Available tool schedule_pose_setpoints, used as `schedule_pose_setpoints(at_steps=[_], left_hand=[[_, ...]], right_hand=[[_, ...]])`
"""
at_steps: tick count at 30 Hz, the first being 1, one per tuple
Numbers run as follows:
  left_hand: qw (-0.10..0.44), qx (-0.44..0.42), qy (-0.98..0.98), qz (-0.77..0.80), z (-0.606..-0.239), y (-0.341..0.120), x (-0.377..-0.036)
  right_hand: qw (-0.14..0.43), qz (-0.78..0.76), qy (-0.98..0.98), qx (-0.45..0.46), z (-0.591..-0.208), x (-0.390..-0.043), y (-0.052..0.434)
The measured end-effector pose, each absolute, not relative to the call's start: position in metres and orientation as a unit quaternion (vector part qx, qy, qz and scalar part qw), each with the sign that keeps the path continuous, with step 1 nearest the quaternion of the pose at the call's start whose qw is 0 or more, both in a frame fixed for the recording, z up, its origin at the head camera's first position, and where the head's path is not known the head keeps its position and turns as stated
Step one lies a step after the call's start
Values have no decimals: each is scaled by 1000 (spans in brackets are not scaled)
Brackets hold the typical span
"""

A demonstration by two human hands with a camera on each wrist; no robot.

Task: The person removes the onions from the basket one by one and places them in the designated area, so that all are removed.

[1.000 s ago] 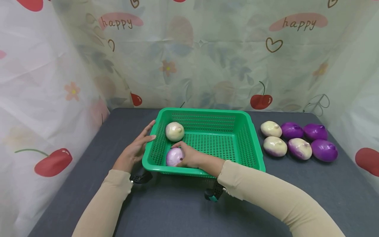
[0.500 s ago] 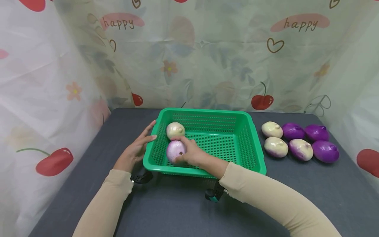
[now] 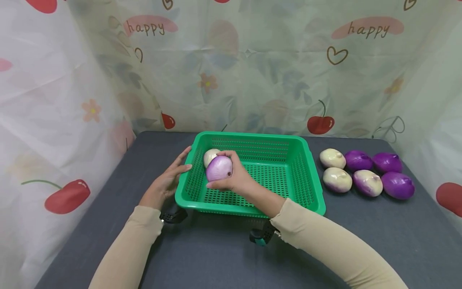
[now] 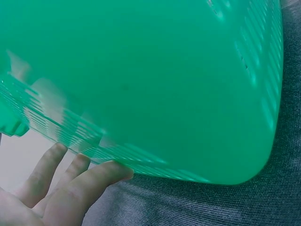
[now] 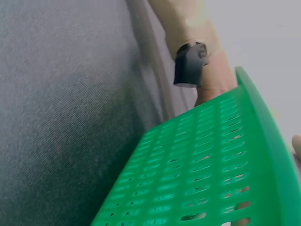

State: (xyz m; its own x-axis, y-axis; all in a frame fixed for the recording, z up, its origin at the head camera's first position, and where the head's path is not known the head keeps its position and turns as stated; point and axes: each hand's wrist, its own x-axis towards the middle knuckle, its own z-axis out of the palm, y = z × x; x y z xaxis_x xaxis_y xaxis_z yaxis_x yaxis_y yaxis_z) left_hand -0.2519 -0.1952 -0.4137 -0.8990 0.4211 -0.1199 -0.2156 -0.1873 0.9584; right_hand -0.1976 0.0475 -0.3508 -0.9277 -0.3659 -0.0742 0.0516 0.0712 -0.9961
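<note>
My right hand [image 3: 239,176] grips a light purple onion [image 3: 218,168] with a small dark spot, raised above the floor of the green plastic basket [image 3: 265,204], at its left end. Thumb and fingers curve round the onion from the right. Behind it, partly covered, a whitish onion [image 3: 210,155] lies in the basket. My left hand [image 3: 167,181] rests against the basket's left side, fingers fairly straight; in the left wrist view its fingers [image 4: 89,186] touch the slotted green wall. The right wrist view shows the near wall [image 5: 197,155] and does not show the held onion.
Several onions stand in two rows on the dark table [image 3: 216,253] right of the basket: whitish ones [image 3: 337,180] on the left, deep purple ones [image 3: 398,185] on the right. A patterned curtain [image 3: 249,80] encloses the back and sides.
The right hand has lifted the light purple onion from the basket's near left corner, moving it up and slightly right, partly in front of the whitish onion. The left hand has stayed at the basket.
</note>
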Motion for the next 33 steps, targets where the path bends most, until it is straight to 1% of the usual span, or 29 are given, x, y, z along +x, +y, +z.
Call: schedule_pose_setpoints(at_steps=[9,18,24,33], left_hand=[[205,78,603,767,-412,-194,-251],[209,80,602,766,-411,-195,-250],[208,79,602,767,-411,-195,-249],[211,76,597,771,-410,-195,-249]], right_hand=[[160,-685,703,-103,-333,-184,57],[142,-623,760,-119,-312,-165,83],[122,-590,787,-133,-307,-157,108],[101,-607,773,-155,-311,-149,149]])
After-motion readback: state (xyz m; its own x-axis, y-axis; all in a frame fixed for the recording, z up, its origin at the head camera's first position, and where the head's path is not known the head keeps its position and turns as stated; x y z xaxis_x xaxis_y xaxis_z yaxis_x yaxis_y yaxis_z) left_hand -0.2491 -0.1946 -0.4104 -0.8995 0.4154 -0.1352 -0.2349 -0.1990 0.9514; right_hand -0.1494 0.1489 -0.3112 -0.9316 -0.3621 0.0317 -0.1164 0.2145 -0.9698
